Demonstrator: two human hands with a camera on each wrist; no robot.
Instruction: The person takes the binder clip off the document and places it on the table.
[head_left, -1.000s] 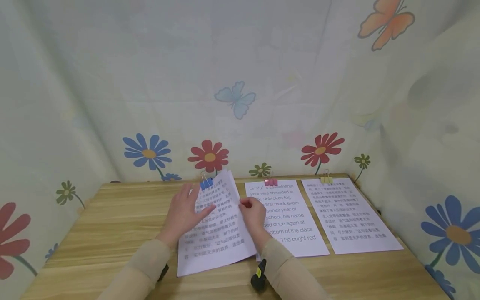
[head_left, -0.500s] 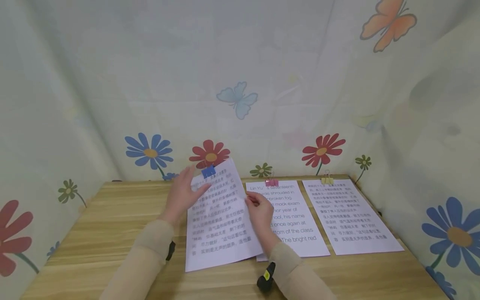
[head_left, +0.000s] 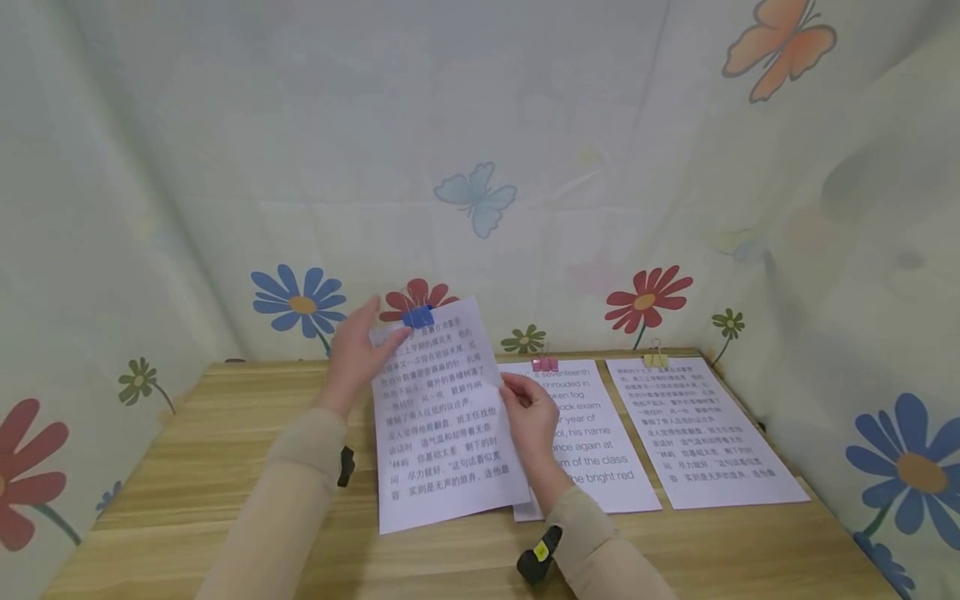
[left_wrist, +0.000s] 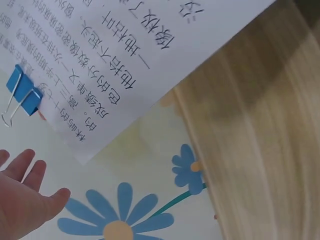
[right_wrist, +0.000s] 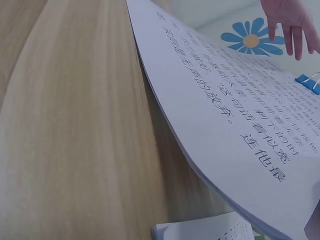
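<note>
White paper sheets printed with black Chinese characters form a thin stack between the two hands, tilted, with the clipped end raised above the tabletop. Whether the lower edge touches the wood cannot be told. A blue metal binder clip with silver wire handles grips the top edge, just beside the left hand. The right hand pinches the stack's right edge between thumb and curled fingers. The left hand is spread wide, its thumb well away from the fingers; both wrist views show it near the clip and apart from it.

Behind and below the right hand lies a second white stack, printed in large English type, partly covered by that hand and the first stack; a pink binder clip holds its top. Farther to the right hand's right lies a third white stack with Chinese print, topped by a pale yellow binder clip. Light brown wood-grain tabletop extends beneath both hands. Beyond them hangs a pale cloth backdrop patterned with flowers and butterflies.
</note>
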